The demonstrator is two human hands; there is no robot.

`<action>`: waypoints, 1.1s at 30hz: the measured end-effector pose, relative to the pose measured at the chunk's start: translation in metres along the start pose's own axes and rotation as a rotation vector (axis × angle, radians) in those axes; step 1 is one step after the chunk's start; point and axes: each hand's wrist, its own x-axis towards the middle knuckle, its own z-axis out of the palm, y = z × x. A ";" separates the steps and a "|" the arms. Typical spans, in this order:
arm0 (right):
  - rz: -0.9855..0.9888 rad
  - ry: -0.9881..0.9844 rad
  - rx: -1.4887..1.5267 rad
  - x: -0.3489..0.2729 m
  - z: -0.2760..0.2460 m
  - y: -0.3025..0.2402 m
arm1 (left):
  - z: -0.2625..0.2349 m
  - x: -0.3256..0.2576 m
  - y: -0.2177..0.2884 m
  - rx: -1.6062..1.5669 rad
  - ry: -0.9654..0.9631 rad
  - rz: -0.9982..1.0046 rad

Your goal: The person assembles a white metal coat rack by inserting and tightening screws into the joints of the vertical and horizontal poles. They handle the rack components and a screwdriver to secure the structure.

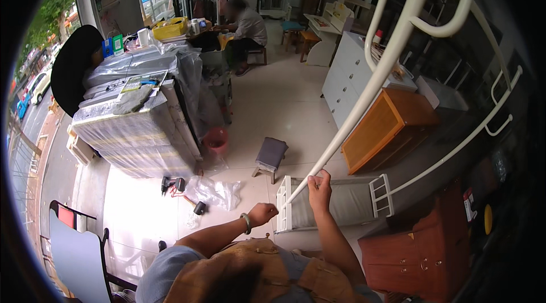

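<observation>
A white metal coat rack stands in front of me. Its thick pole slants to the upper right and ends in curved hooks. Low down, a grey fabric shelf stretches between two white ladder-like end frames. My right hand is up against the lower pole, thumb and fingers pinched; a small dark thing seems to be between them, too small to name. My left hand is closed beside the left end frame, its fingertips turned toward it. Whatever it holds, if anything, is hidden.
On the floor to the left lie a cordless drill, a black-headed mallet and clear plastic wrap. A grey-topped stool stands ahead. Plastic-wrapped stacked panels rise at left; wooden cabinets at right. A seated person is far back.
</observation>
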 end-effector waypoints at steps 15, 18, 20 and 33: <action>0.057 -0.155 -0.065 0.024 0.027 0.057 | -0.008 -0.119 -0.064 -0.051 0.182 -0.244; 0.125 -0.129 -0.020 -0.012 0.015 0.058 | -0.017 -0.131 -0.036 -0.172 0.236 -0.276; 0.193 -0.101 -0.055 -0.037 0.005 0.033 | -0.016 -0.140 -0.037 -0.191 0.311 -0.238; 0.536 -0.853 -0.443 -0.129 -0.051 0.197 | 0.024 -0.180 -0.045 -0.265 0.010 -0.438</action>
